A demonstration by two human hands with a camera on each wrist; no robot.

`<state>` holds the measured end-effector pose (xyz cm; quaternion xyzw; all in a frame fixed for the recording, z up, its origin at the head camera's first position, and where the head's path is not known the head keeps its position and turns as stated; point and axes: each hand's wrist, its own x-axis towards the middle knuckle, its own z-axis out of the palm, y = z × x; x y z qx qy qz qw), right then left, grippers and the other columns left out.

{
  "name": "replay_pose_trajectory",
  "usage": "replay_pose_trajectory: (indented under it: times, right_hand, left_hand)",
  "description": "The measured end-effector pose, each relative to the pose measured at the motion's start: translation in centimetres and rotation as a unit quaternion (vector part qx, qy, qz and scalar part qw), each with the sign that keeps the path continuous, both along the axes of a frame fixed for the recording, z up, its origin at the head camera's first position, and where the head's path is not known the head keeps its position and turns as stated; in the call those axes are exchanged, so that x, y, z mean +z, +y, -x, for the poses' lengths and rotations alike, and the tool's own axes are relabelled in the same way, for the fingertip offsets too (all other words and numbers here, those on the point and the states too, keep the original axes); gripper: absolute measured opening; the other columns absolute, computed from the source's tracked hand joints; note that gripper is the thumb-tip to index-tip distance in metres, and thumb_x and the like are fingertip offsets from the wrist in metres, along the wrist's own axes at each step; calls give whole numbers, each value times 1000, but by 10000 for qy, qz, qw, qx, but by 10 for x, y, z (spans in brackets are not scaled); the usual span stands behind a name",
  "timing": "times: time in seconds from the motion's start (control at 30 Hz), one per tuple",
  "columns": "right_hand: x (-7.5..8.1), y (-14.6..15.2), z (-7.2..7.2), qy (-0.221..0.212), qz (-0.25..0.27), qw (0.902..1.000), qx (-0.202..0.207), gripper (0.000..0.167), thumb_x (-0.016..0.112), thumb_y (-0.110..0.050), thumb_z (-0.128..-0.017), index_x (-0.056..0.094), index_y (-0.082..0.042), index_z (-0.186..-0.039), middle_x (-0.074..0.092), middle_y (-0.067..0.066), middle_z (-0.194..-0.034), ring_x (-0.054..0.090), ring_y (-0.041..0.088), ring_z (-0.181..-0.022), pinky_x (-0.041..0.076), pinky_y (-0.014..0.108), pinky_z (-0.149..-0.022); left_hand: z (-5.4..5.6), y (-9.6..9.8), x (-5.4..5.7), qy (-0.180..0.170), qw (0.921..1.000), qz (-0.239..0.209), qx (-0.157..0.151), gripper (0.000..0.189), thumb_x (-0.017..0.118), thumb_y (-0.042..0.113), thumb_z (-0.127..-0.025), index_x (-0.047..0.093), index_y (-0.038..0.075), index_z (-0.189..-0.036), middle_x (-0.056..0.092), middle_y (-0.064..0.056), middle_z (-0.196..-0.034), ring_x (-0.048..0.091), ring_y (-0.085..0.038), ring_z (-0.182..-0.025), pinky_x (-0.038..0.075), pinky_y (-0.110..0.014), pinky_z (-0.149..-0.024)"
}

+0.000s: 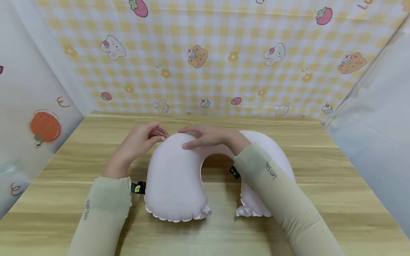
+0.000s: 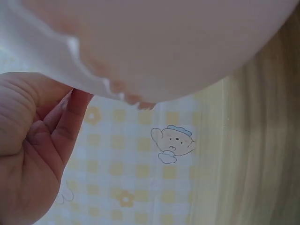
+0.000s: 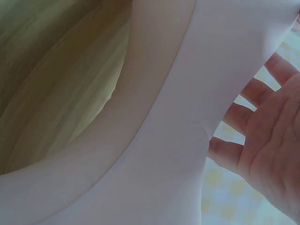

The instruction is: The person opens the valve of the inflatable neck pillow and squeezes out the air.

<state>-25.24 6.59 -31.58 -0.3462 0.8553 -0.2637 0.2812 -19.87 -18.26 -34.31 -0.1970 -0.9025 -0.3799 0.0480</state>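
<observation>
One pale pink pillow [image 1: 176,174] lay on the wooden counter [image 1: 339,192], bent like a big letter U. Its open side was turned toward the person. It looked puffy and smooth. The two ends had wavy edges, and a small shiny nub [image 1: 207,212] stuck out at the inner corner of each. A thin seam [image 3: 157,101] ran along the inside of the curve. The left hand [image 1: 141,140] pinched the pillow at its far left edge, and what was right between the fingertips was too small to make out. The right hand [image 1: 211,137] rested on the pillow close by, loose, with its fingers spread. Dark letters on the left sleeve [image 1: 110,195] and the right sleeve [image 1: 275,199] seemed to say "LetsSlim", but they were tiny and slanted.
</observation>
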Motion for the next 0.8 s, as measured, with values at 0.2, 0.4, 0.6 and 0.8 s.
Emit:
replay_pose_trajectory:
  times: [0.2,0.4,0.6,0.8]
  right_hand:
    - [-2,3,2,85,3,10000,-1,69,63,-48,-94,38,-26,-154,36,-1,-160,30,19,-149,26,45,-122]
    - [-5,0,5,105,-68,9999,1,70,62,-50,-94,37,-27,-154,35,0,-160,29,21,-150,25,46,-122]
    - [-6,-2,6,104,26,9999,45,67,62,-46,-94,38,-25,-154,36,1,-160,30,21,-149,25,46,-122]
    - [-6,-1,6,20,33,10000,22,67,62,-46,-95,37,-27,-154,34,1,-161,28,22,-150,24,48,-122]
  left_hand:
    - [7,1,-8,163,9994,-233,-213,10,66,-5,-90,63,0,-98,72,-18,-102,73,-33,-95,60,-36,-80]
    - [9,-2,-11,220,9991,-200,-308,9,66,-5,-90,61,0,-95,72,-18,-102,72,-32,-93,57,-22,-77]
    - [10,-2,-11,391,9985,-166,-358,10,68,-5,-88,61,2,-89,74,-17,-100,69,-27,-89,53,-16,-72]
    - [10,-3,-13,418,9977,-304,-429,6,67,-3,-90,63,1,-91,73,-16,-101,70,-29,-92,54,-17,-73]
